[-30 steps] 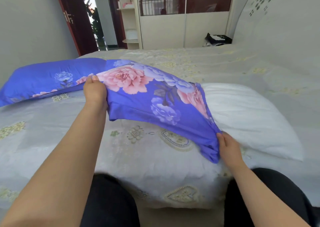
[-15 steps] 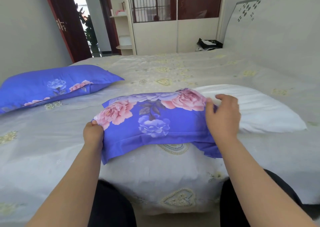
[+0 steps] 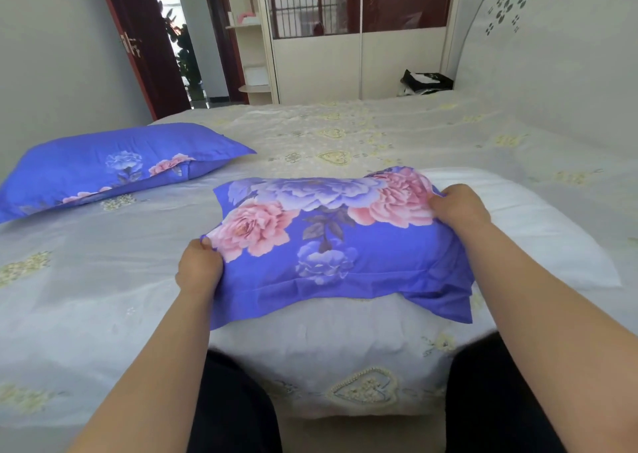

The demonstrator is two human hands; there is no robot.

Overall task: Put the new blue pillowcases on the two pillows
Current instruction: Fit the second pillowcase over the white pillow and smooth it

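Now I judge one pillow done, and my left hand point(image 3: 199, 269) and right hand point(image 3: 461, 206) pinch the second pillowcase point(image 3: 331, 242) over the bare white pillow point(image 3: 538, 231)'s near end, to be drawn farther along next.

The bed point(image 3: 103, 297) in front of me is wearing a pale coverlet with yellow heart motifs. Lying on it to my left is a pillow already in its blue floral case point(image 3: 114, 166); nearer me is lying the second blue pillowcase point(image 3: 345, 245) — half over a bare white pillow point(image 3: 538, 231).
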